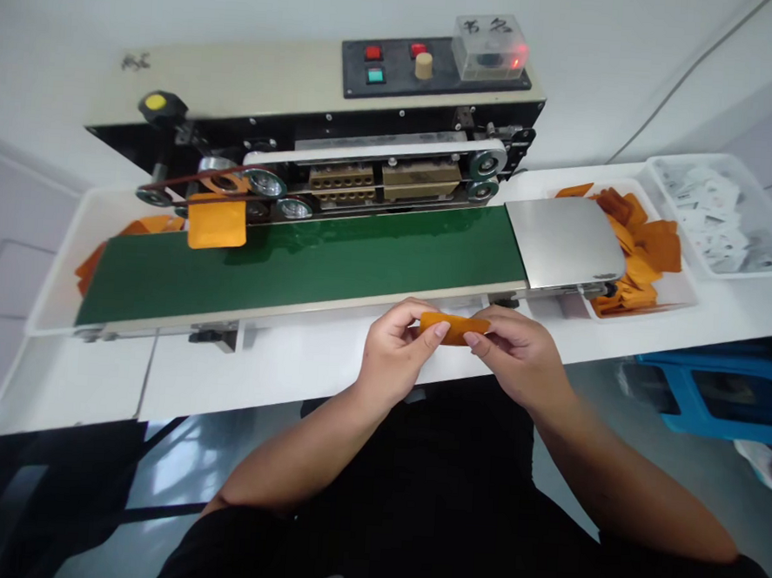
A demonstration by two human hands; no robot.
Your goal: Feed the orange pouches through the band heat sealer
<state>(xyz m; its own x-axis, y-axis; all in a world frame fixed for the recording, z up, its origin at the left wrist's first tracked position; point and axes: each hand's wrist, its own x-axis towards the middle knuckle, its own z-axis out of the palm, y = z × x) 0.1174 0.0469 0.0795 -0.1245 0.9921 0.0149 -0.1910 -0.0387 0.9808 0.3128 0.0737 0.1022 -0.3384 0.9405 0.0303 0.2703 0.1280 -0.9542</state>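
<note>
Two grips, the bare left hand (394, 346) and bare right hand (519, 354) I follow, are pinched on one small, thin orange packet (457, 326) over the white counter (277, 361). Beyond, I see a long green conveyor belt (368, 255), then a cream-and-black metal machine (241, 84).

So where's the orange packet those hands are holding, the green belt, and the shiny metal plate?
Orange packet (456, 330): head view, middle of its visible side.
Green belt (355, 257): head view, bare part of its top.
Shiny metal plate (562, 240): head view, middle of its top.
</note>
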